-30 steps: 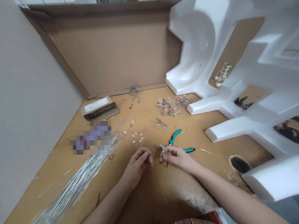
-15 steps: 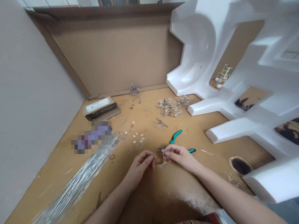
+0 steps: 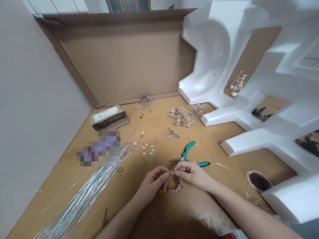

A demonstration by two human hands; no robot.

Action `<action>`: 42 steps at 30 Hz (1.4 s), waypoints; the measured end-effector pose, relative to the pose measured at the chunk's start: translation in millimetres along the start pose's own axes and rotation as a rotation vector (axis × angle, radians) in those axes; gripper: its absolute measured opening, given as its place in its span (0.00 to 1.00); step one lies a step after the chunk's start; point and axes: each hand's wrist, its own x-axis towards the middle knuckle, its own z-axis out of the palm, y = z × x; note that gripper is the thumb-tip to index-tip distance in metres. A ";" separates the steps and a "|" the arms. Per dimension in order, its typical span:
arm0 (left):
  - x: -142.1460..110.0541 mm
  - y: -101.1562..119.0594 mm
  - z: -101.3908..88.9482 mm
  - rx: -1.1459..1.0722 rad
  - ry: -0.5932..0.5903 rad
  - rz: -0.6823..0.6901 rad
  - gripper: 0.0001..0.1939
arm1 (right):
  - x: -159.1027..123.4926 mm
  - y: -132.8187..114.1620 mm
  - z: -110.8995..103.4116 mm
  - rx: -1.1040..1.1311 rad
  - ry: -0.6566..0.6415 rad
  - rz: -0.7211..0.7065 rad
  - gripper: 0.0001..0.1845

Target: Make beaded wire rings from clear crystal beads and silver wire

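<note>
pinching a bead loop (image 3: 175, 189), left hand (image 3: 151, 186), right hand (image 3: 191, 174), pliers (image 3: 189, 158) just ahead

A strand of clear beads (image 3: 175, 189) is pinched at its upper end between the fingertips of the left hand (image 3: 152, 183) and the right hand (image 3: 191, 174), over a tan board (image 3: 214, 146). Teal-handled pliers (image 3: 189, 157) are lying just beyond the right hand. Farther off, a cluster of wire-and-bead rings (image 3: 180, 116) is seen near white foam packaging (image 3: 211, 49). A long bundle of silver wires (image 3: 82, 202) is laid at the near left, and a cardboard box (image 3: 109, 118) is placed at the far left.
</note>
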 end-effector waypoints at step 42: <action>1.8 -21.2 11.5 -0.096 -0.071 -0.097 0.17 | 80.6 -41.1 -59.1 -1.386 0.266 0.098 0.11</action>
